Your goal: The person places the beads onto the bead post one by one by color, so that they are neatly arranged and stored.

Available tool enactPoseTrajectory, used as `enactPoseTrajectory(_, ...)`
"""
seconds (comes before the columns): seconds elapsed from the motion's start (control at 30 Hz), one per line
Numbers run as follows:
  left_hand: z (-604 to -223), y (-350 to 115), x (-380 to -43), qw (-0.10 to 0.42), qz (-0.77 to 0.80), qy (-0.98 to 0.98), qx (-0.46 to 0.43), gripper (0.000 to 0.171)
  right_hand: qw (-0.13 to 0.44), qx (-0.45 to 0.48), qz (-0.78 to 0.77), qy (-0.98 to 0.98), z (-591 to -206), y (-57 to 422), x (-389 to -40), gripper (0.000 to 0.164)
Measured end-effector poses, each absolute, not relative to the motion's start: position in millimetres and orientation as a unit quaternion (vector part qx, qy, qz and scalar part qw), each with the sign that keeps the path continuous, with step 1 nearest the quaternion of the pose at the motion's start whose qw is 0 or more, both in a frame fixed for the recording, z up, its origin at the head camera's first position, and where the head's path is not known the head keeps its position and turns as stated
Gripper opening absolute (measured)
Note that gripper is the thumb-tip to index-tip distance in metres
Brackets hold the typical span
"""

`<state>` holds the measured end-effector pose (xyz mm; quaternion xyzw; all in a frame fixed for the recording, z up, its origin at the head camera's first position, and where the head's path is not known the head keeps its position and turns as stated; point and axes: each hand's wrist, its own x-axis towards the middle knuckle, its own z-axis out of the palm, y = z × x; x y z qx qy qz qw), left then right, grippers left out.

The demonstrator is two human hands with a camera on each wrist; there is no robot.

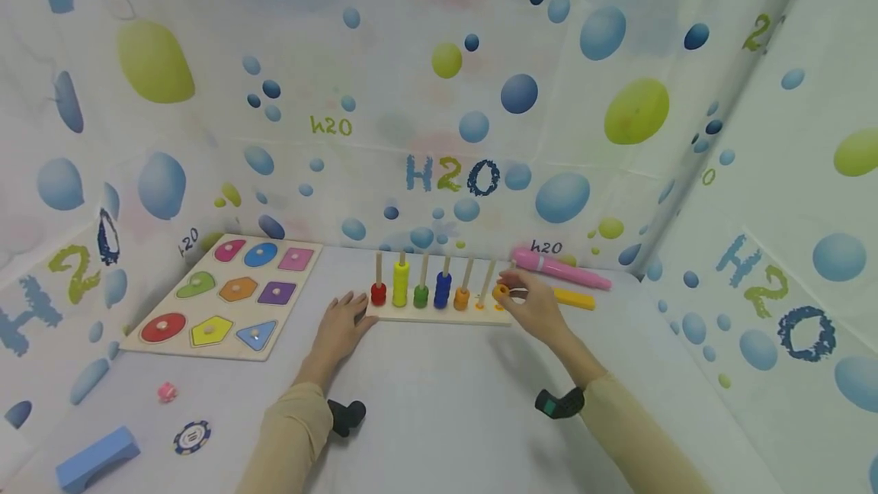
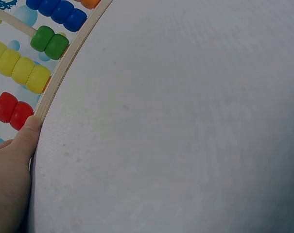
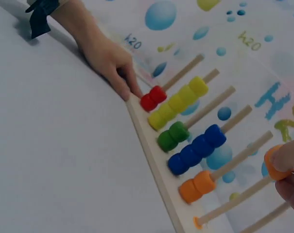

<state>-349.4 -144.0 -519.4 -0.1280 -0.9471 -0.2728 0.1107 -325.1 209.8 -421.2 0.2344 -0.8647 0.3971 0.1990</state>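
Observation:
A wooden peg board (image 1: 439, 316) with upright rods stands in front of me. Red beads (image 3: 153, 98), yellow beads (image 3: 178, 103), green beads (image 3: 173, 136), blue beads (image 3: 197, 149) and orange beads (image 3: 198, 186) are stacked on its rods. The two rightmost rods carry no stacked beads. My left hand (image 1: 338, 328) holds the board's left end, its thumb (image 2: 29, 133) at the front corner beside the red beads. Between right thumb and finger, my right hand (image 1: 533, 307) pinches one orange bead (image 3: 275, 162) near the bare rods. Whether a rod enters that bead I cannot tell.
A shape puzzle board (image 1: 226, 311) lies at the left. A pink pen-like object (image 1: 562, 268) and a yellow-orange bar (image 1: 575, 299) lie behind the right hand. Nearer left are a pink die-like piece (image 1: 167, 392), a poker chip (image 1: 192, 437) and a blue block (image 1: 98, 459).

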Motion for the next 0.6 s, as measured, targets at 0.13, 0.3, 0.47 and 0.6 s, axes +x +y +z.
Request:
enactPoseTrajectory(0.13, -519, -144, -349, 0.11, -0.274, -0.947, -0.128, 0.056, 0.2, 0.232, 0.395, -0.866, -408, 190, -340, 0.032)
enactPoseTrajectory(0.3, -520, -144, -348, 0.106, -0.274, -0.948, -0.124, 0.056, 0.197, 0.212, 0.391, -0.874, -400, 172, -356, 0.033)
enactPoseTrajectory(0.47, -521, -144, -349, 0.112, -0.266, -0.949, -0.126, 0.056, 0.196, 0.206, 0.395, -0.874, -396, 160, -367, 0.033)
enactPoseTrajectory(0.6, -520, -144, -349, 0.112, -0.259, -0.951, -0.126, 0.057, 0.195, 0.199, 0.386, -0.879, -395, 156, -373, 0.035)
